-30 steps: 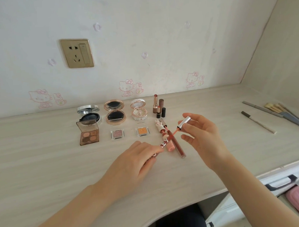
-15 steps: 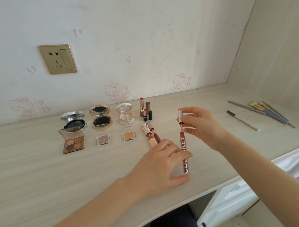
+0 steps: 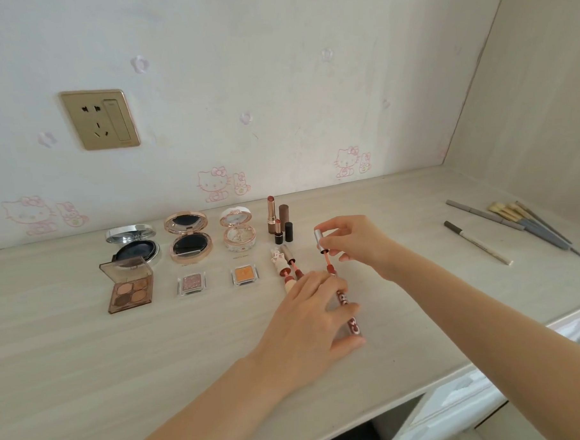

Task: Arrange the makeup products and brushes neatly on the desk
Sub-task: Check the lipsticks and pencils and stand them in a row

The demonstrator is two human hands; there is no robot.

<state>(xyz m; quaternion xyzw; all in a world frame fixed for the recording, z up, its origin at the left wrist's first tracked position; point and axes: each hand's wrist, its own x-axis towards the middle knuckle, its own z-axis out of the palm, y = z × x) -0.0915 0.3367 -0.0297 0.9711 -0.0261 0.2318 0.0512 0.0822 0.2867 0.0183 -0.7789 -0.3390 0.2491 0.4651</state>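
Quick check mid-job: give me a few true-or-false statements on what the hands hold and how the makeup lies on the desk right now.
1. The left hand grips the lip gloss tube. True.
2. The right hand holds nothing. False: it pinches the silver cap of the applicator wand.
3. All three round compacts are open. True.
4. The brushes lie left of the compacts. False: they lie far to the right, near the side wall.
5. The four-shade palette is closed. False: its lid is raised.
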